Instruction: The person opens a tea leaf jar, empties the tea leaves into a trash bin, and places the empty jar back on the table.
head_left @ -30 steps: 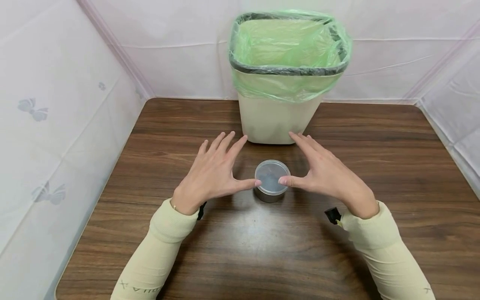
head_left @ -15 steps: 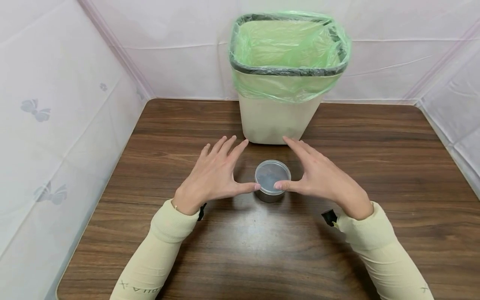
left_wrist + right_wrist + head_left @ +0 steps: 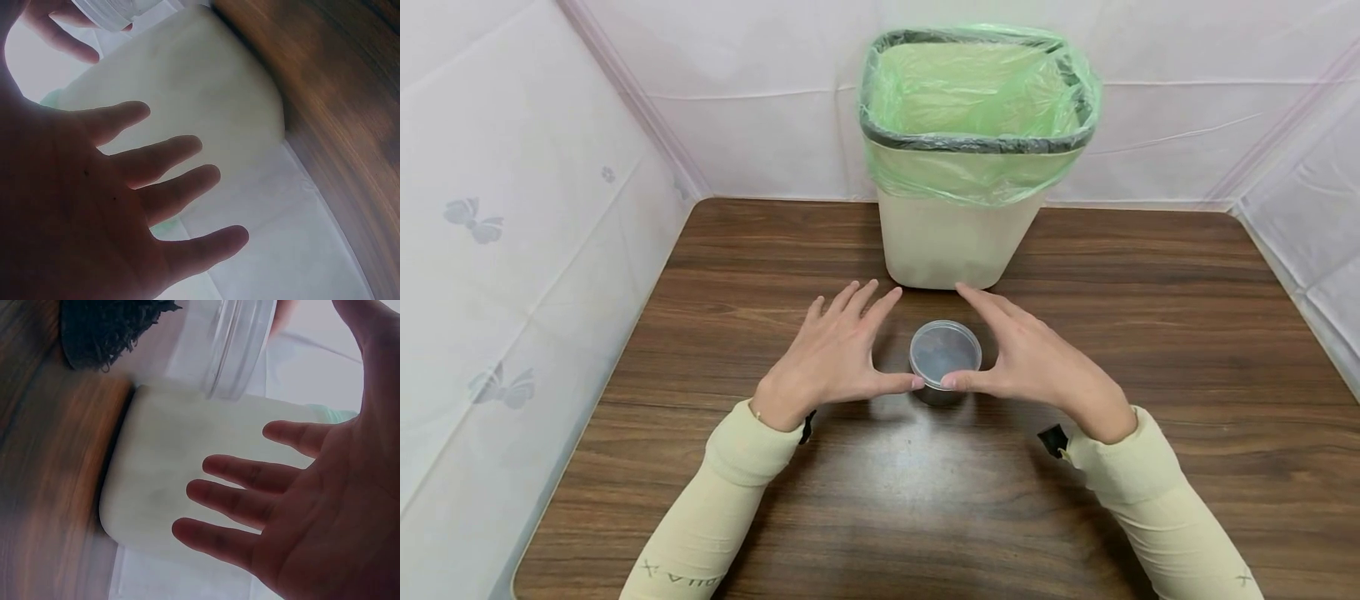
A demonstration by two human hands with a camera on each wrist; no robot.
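A round clear jar (image 3: 945, 350) with a see-through lid stands upright on the brown table. Dark curly shreds (image 3: 112, 334) lie in its bottom part, as the right wrist view shows. To its left is my left hand (image 3: 831, 354), fingers spread and straight, thumb tip by the jar's near edge. My right hand (image 3: 1037, 358) mirrors it on the other side, fingers extended, its thumb tip overlapping the near rim of the lid in the head view. Whether either thumb touches the jar I cannot tell. Neither hand grips anything.
Behind the jar stands a cream waste bin (image 3: 955, 242) lined with a green plastic bag (image 3: 977, 175). White patterned sheeting (image 3: 760, 100) hangs around the back and sides. The wood-grain table (image 3: 910, 517) extends toward me.
Both hands have drawn slightly nearer to me and the right hand has moved left, so the thumbs are closer together at the jar's near side. The jar has stayed in place.
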